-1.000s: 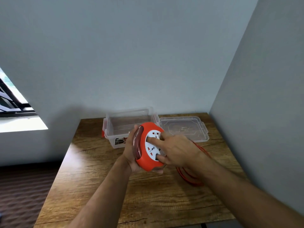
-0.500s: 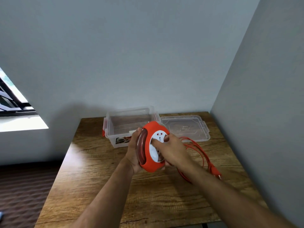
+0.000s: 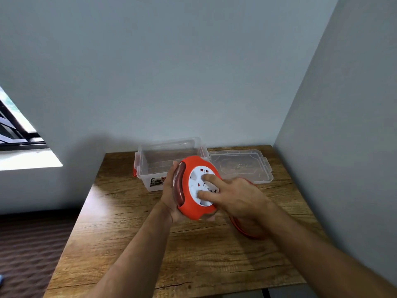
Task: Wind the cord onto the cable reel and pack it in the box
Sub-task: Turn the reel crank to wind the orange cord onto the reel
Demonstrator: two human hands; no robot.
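Note:
I hold an orange cable reel (image 3: 193, 208) with a white socket face above the wooden table (image 3: 133, 244). My left hand (image 3: 169, 201) grips its back and left rim, where wound cord shows in the slot. My right hand (image 3: 238, 196) rests on the white face with two fingers pressed into it. Loose orange cord (image 3: 247, 232) loops on the table under my right wrist, mostly hidden by it. The clear plastic box (image 3: 150, 164) with red latches stands open behind the reel.
The box's clear lid (image 3: 257, 168) lies flat to the right of the box, near the grey side wall (image 3: 343, 147). The table's back edge meets the rear wall. A window (image 3: 15, 130) is at the left. Dark floor lies left of the table.
My right hand has turned on the white face, its fingers now spread and pointing up-left. The loose cord loop and plug seen to the right have drawn in under my wrist.

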